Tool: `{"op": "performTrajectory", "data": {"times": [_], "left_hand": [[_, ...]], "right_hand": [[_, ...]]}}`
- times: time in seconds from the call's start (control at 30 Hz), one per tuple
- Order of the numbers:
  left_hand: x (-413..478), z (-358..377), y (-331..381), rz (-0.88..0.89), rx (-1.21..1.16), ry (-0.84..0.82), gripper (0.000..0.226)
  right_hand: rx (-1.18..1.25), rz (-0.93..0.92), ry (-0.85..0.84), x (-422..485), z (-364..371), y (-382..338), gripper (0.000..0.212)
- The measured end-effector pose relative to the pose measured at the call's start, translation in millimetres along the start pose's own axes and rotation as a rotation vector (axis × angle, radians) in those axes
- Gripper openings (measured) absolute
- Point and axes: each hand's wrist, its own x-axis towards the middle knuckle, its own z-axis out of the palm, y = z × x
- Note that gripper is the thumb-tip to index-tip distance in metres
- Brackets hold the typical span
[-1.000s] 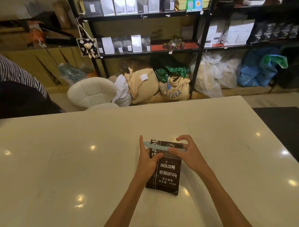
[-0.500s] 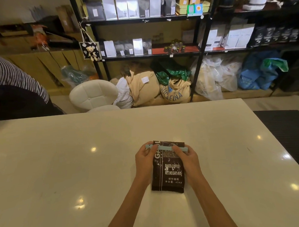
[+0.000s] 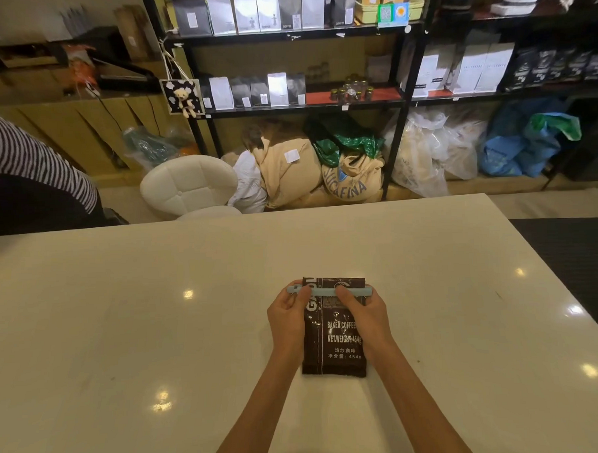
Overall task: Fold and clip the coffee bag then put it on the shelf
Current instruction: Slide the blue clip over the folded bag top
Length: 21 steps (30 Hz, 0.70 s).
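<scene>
Behind the big white surface (image 3: 124,336) stands a black shelf (image 3: 302,107) full of bags. A dark coffee bag (image 3: 333,341) lies flat on the surface, close to the person, its long side pointing away toward the shelf. A light blue clip (image 3: 328,291) lies across the bag's far end. The left hand (image 3: 289,321) pinches the clip's left end and the right hand (image 3: 365,317) presses its right part. Both hands are equally near, so either could lift the bag.

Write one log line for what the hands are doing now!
stage: clipping | coffee bag: flat on table | blue clip: across folded top | left hand, right hand: pressing clip ends
</scene>
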Motion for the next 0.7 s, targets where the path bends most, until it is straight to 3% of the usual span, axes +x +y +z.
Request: {"op": "performTrajectory", "data": {"times": [0.7], "left_hand": [[-3.4, 9.0, -5.5, 0.094, 0.025, 0.157, 0.019]], "right_hand": [[-0.018, -0.004, -0.060, 3.0, -4.3, 1.4, 0.033]]}}
